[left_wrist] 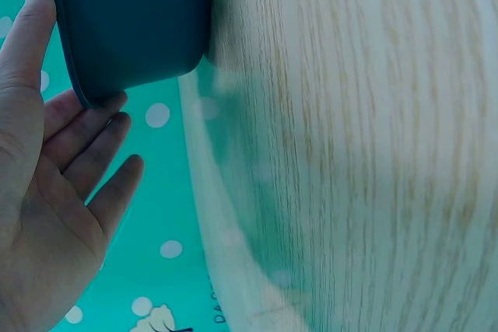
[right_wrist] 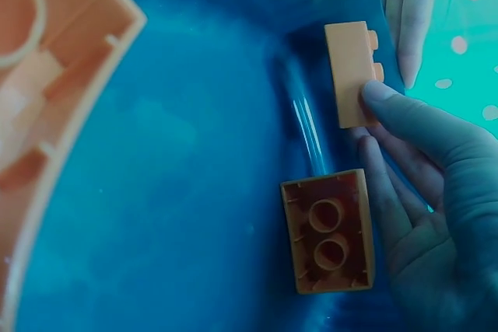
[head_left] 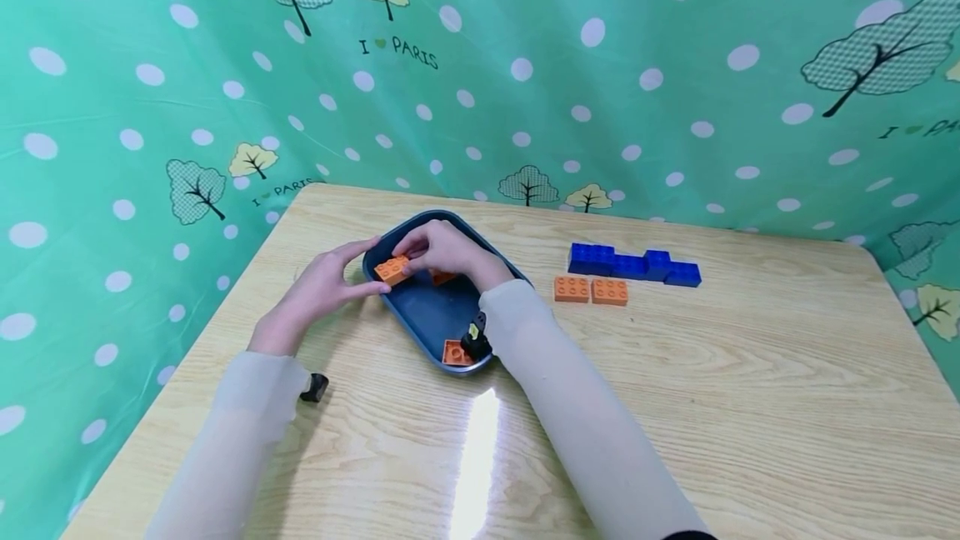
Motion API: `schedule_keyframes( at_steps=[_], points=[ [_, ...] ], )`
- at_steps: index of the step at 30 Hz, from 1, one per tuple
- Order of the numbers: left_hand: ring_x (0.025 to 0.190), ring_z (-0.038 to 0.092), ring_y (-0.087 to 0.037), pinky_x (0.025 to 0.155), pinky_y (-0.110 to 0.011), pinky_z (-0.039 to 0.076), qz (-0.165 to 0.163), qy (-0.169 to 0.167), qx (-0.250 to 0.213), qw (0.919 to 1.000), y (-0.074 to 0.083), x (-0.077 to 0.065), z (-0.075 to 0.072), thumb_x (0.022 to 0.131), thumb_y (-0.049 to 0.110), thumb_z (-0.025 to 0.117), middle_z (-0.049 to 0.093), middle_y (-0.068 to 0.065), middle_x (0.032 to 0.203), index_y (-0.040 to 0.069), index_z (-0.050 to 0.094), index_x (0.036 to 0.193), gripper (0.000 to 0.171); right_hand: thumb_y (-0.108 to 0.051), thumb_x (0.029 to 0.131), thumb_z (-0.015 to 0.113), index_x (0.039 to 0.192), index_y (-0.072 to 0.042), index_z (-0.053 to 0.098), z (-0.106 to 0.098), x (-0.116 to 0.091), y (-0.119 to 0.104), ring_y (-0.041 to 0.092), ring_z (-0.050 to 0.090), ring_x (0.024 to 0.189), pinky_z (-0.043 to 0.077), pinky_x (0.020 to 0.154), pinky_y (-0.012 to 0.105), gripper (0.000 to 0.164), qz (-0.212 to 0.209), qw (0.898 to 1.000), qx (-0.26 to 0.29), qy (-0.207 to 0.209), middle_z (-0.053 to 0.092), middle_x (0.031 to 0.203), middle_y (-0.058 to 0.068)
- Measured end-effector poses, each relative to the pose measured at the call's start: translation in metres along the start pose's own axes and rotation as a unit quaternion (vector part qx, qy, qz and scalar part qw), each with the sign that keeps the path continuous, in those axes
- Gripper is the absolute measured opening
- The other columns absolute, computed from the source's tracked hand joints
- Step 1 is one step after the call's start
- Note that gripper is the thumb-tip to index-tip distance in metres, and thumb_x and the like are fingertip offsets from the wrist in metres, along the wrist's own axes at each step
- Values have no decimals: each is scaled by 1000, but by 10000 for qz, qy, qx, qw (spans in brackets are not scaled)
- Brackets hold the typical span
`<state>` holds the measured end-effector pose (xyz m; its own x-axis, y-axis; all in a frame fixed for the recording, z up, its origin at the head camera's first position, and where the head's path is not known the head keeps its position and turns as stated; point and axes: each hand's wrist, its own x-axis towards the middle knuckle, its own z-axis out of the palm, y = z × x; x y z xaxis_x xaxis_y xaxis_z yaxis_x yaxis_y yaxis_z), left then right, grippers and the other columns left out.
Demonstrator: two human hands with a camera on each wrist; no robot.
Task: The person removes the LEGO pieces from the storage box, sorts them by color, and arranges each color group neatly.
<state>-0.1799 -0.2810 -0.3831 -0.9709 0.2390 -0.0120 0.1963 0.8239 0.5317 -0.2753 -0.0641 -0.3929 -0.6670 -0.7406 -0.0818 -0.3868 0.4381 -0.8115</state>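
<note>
An orange toy building brick (head_left: 391, 271) is pinched between the thumb and fingers of my right hand (head_left: 442, 248), at the far left end of a dark blue tray (head_left: 427, 307). The right wrist view shows this brick (right_wrist: 350, 75) side-on, thumb against its studded face. My left hand (head_left: 318, 286) spans the tray's left corner, thumb and index finger on the rim; its other fingers (left_wrist: 101, 145) are fairly straight by the outer wall. Another orange brick (right_wrist: 331, 231) lies underside up below the held one. A further upturned orange brick (head_left: 454, 352) lies at the tray's near end.
Right of the tray stands a row of joined blue bricks (head_left: 630, 263). In front of it, two orange bricks (head_left: 572, 289) sit side by side, studs up. A green patterned cloth (head_left: 480, 65) hangs behind the wooden table (head_left: 750, 373). Wrist cameras (head_left: 315, 387) are strapped under both sleeves.
</note>
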Motion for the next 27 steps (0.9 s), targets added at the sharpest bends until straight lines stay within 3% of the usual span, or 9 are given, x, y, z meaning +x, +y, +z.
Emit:
schedule_keyframes(
  at_steps=[13, 27],
  points=[
    [143, 39, -42, 118, -59, 35, -73, -116, 63, 9999, 5, 0, -2, 86, 48, 75, 42, -20, 156, 11, 39, 154, 85, -18, 90, 75, 120, -13, 73, -9, -13, -13, 13, 67, 113, 55, 99, 22, 31, 114, 9998, 6, 155, 72, 123, 3],
    [141, 42, -43, 117, -60, 36, -52, -125, 96, 9999, 6, 1, 0, 84, 52, 75, 46, -21, 153, 9, 40, 152, 88, -17, 90, 75, 121, -9, 71, -33, -30, -36, 16, 68, 114, 56, 97, 22, 32, -175, 9989, 240, 362, 71, 123, 7]
  ],
)
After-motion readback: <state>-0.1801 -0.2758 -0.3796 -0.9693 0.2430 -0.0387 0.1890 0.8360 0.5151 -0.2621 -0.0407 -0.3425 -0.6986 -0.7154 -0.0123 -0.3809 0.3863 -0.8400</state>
